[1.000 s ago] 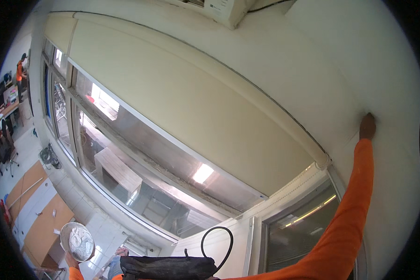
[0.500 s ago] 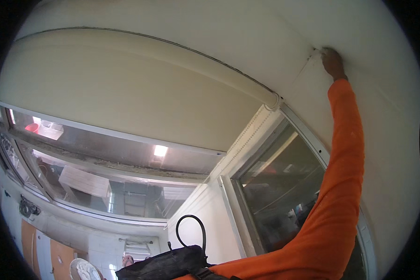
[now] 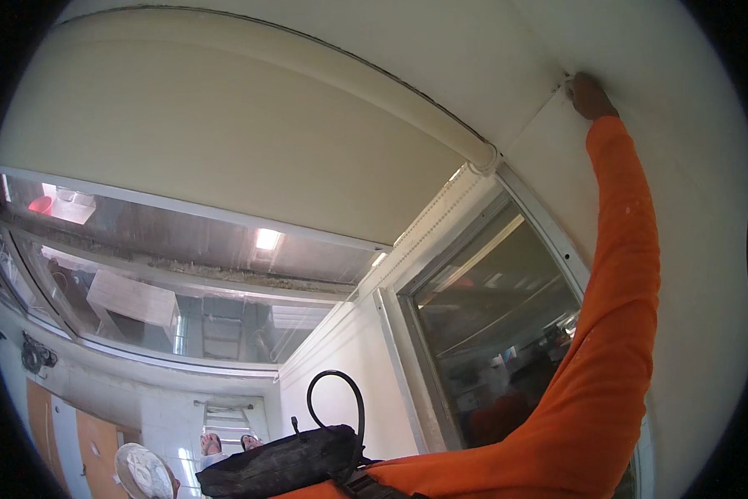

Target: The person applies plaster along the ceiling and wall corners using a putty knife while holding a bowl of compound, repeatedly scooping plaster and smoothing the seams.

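Observation:
My right hand (image 3: 592,96) is raised high at the upper right, at the end of an orange sleeve (image 3: 623,241). Its fingers are bent and closed against the pale wall (image 3: 548,137), just beside the corner where the wall meets the ceiling (image 3: 440,50). Small dark spots and a pale patch (image 3: 568,87) show right by the fingertips. Whatever the fingers hold, if anything, is too small to make out. My left hand does not show.
Below the rolled blind (image 3: 224,125) runs a long window; a glass pane (image 3: 490,316) stands beside my arm. A black bag (image 3: 282,461) with a looped cable hangs in front of me. Lower down are feet (image 3: 212,442), ladder rungs (image 3: 224,418) and a bowl (image 3: 124,478) with white stuff.
The view has shifted, so the blind and window sit higher and farther left. My right hand stays at the wall by the ceiling corner, and more of the bowl and feet shows.

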`<state>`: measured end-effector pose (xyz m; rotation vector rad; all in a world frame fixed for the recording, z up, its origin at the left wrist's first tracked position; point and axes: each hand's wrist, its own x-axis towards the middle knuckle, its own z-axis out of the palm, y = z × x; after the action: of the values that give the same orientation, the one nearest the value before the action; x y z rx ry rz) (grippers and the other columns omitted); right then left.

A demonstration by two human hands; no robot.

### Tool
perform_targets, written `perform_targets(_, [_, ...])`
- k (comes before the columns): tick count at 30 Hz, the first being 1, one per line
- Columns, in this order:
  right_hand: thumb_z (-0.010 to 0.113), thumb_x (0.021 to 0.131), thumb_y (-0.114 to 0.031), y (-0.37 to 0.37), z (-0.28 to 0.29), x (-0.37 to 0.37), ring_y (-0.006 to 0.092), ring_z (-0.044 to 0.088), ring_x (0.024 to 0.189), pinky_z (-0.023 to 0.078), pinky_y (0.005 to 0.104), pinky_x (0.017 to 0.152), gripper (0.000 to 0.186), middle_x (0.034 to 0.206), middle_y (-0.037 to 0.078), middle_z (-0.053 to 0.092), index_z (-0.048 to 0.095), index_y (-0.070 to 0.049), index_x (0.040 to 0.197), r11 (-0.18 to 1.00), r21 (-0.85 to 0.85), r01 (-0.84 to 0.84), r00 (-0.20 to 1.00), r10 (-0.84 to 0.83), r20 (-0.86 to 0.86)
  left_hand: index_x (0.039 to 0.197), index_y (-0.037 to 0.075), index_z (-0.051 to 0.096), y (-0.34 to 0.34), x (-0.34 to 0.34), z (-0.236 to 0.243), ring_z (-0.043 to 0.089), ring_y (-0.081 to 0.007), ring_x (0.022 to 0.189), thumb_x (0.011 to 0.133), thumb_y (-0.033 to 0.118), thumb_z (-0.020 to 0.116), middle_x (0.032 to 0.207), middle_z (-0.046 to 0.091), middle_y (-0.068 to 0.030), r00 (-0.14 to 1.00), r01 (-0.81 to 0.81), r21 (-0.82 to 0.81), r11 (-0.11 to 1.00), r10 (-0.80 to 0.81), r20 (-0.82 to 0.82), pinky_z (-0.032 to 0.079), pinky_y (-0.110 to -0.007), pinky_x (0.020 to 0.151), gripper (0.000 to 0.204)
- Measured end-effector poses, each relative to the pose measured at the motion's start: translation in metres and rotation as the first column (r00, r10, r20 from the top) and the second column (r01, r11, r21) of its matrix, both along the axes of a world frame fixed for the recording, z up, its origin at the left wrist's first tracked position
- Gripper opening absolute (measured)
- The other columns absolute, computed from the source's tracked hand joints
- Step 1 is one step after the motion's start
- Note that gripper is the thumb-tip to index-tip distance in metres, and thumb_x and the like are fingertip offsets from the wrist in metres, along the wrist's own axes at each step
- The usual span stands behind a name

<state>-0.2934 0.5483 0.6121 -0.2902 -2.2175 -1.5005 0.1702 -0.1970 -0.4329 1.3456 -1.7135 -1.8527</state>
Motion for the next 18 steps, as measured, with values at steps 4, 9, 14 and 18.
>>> perform_targets(4, [0.052, 0.091, -0.010, 0.007, -0.004, -0.008, 0.0359, 0.057, 0.107, 0.046, 0.0454, 0.092, 0.019, 0.112, 0.019, 0.059, 0.063, -0.004, 0.105, 0.982, -0.107, -0.155, 0.987, 0.149, -0.065, 0.105, 0.006, 0.066, 0.001, 0.005, 0.002, 0.065, -0.0272, 0.077, 0.092, 0.039, 0.052, 0.090, 0.069, -0.0141, 1.000, 0.000, -0.002, 1.000, 0.000, -0.002, 0.052, -0.042, 0.066, 0.038])
perform_targets(9, [0.053, 0.090, -0.006, 0.044, 0.013, -0.027, 0.0355, 0.059, 0.102, 0.048, 0.0437, 0.090, 0.022, 0.110, 0.019, 0.061, 0.065, -0.007, 0.108, 0.985, -0.094, -0.145, 0.988, 0.139, -0.071, 0.106, 0.005, 0.065, 0.011, -0.007, -0.006, 0.065, -0.0259, 0.079, 0.093, 0.038, 0.050, 0.091, 0.068, -0.0132, 1.000, -0.008, 0.007, 1.000, 0.009, -0.021, 0.052, -0.041, 0.068, 0.038])
perform_targets(14, [0.053, 0.091, -0.007, 0.007, -0.005, -0.020, 0.0336, 0.061, 0.101, 0.049, 0.0427, 0.092, 0.026, 0.109, 0.018, 0.064, 0.065, -0.010, 0.114, 0.999, -0.054, 0.003, 0.998, -0.007, -0.070, 0.106, 0.005, 0.065, 0.015, -0.004, -0.006, 0.064, -0.0246, 0.080, 0.095, 0.038, 0.047, 0.092, 0.068, -0.0122, 1.000, -0.022, 0.002, 1.000, 0.022, -0.014, 0.051, -0.039, 0.069, 0.039])
perform_targets(18, [0.054, 0.092, -0.008, 0.012, 0.002, -0.023, 0.0320, 0.061, 0.104, 0.050, 0.0413, 0.093, 0.023, 0.113, 0.017, 0.064, 0.065, -0.006, 0.113, 0.998, -0.065, 0.001, 0.988, -0.011, -0.156, 0.107, 0.005, 0.064, 0.020, -0.010, -0.007, 0.063, -0.0236, 0.081, 0.096, 0.037, 0.045, 0.093, 0.067, -0.0114, 0.999, -0.028, 0.004, 1.000, 0.028, -0.025, 0.051, -0.038, 0.071, 0.039])
